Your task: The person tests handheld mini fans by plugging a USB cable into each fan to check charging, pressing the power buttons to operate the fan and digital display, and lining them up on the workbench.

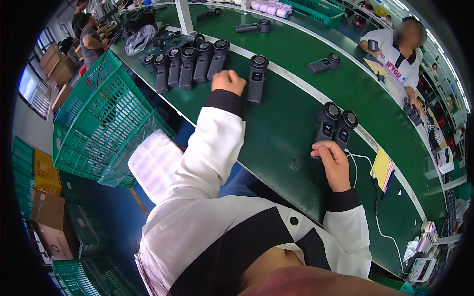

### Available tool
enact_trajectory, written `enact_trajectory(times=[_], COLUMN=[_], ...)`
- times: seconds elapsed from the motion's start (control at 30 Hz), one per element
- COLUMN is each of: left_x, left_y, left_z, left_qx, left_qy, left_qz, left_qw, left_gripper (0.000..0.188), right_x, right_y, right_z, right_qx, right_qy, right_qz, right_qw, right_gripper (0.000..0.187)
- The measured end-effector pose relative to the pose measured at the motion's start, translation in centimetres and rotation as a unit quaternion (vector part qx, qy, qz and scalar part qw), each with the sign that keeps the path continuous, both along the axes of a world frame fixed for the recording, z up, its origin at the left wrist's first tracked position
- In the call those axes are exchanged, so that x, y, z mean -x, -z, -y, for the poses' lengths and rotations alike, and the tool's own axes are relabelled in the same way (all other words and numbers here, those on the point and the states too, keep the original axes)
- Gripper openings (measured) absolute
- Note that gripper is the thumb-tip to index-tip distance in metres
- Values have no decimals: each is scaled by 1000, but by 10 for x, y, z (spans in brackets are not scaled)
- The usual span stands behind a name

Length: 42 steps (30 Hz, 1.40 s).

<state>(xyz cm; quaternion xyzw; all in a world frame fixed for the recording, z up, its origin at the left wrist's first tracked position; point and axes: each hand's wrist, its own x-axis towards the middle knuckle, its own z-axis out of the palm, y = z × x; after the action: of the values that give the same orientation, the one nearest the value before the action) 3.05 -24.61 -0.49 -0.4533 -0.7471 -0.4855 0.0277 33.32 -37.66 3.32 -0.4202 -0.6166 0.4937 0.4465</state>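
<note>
At the far left, several grey handheld devices (187, 69) with round heads stand in a row on the green table. My left hand (228, 82) is closed at the lower end of the rightmost one (217, 58); whether it grips it is hidden. Just right of that hand, another device (256, 81) with a small lit display lies by itself. My right hand (333, 163) has its fingers closed round the lower handle of a device (328, 123) with a lit display. Against that one lies a second lit device (345, 129), near the end of a white cable (368, 157).
Green plastic crates (98, 123) stand left of the table. A yellow pad (380, 167) and a pen lie at the right. Past the pale divider strip (296, 81), more devices (324, 63) lie on green surface. Across from me, a co-worker (397, 54) holds a dark object.
</note>
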Motion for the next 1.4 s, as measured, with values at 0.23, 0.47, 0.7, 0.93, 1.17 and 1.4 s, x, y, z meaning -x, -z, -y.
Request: enact_trajectory(times=[0.23, 0.47, 0.7, 0.93, 1.17, 1.4], left_x=[87, 83, 148, 154, 138, 145], left_y=[27, 6, 19, 29, 22, 27], left_z=[4, 15, 0, -9, -2, -3], left_qx=[-150, -152, -115, -25, 4, -16], left_qy=[-180, -267, -402, -414, -362, -346], left_qz=[-65, -166, -154, -119, -171, -178], left_qw=[970, 937, 896, 902, 916, 921], left_gripper=[13, 9, 23, 38, 45, 46], right_x=[-2, 1, 1, 0, 1, 1], right_y=[5, 2, 2, 2, 3, 3], right_z=[-1, 1, -1, 0, 0, -2], right_qx=[-27, -39, -66, -75, -87, -95], right_qy=[0, 6, -2, -10, -11, -12], right_qz=[24, 42, 62, 66, 77, 91], right_qw=[999, 998, 996, 995, 993, 991], right_gripper=[12, 11, 10, 9, 9, 9])
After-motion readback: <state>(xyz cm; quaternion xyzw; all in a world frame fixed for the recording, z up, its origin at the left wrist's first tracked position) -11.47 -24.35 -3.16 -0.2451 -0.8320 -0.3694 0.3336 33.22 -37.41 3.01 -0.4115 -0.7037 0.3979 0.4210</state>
